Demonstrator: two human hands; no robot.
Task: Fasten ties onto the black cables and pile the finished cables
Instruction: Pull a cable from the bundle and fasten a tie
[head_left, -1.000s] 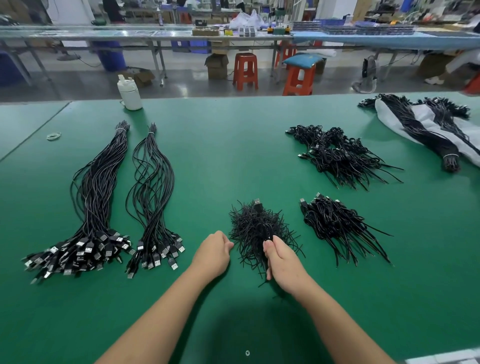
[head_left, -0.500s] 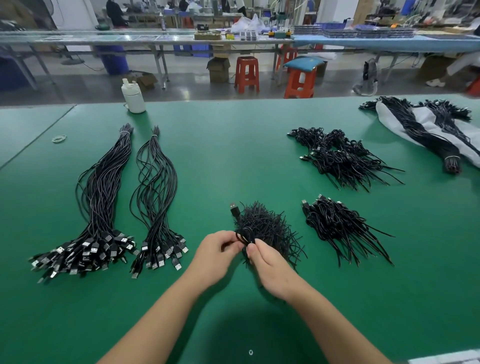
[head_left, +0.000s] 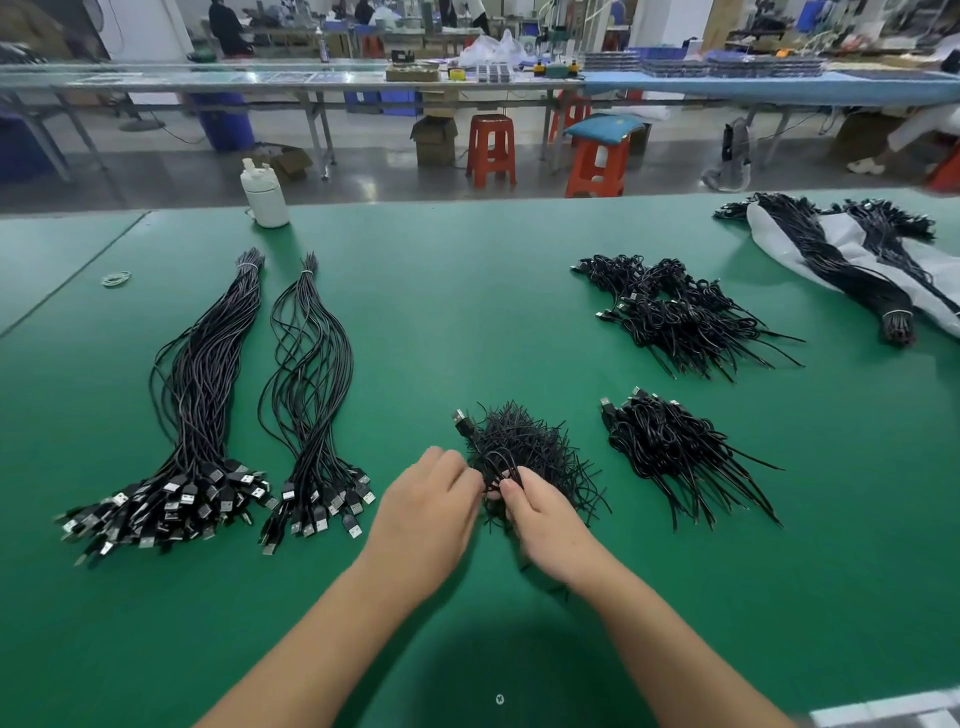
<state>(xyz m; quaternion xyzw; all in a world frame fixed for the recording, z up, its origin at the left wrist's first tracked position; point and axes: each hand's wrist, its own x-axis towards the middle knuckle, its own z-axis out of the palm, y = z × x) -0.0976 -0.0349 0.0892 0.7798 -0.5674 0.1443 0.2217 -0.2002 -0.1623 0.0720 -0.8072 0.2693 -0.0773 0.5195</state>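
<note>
Both hands meet at the near edge of the tie heap (head_left: 524, 447). Left hand (head_left: 428, 512) and right hand (head_left: 543, 514) each keep a narrow grip on a folded cable (head_left: 480, 449), its plug raised. Advised: hold coil tight, twist tie snug at mid-loop, then place on pile (head_left: 670, 449) to the right.

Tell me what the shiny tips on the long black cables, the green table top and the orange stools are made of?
Shiny tips on the long black cables: probably bare metal plugs, since they glint silver. Green table top: looks like a smooth matte mat, maybe rubber or vinyl; it shows only soft glare. Orange stools: likely moulded plastic, one even glossy colour throughout.
</note>
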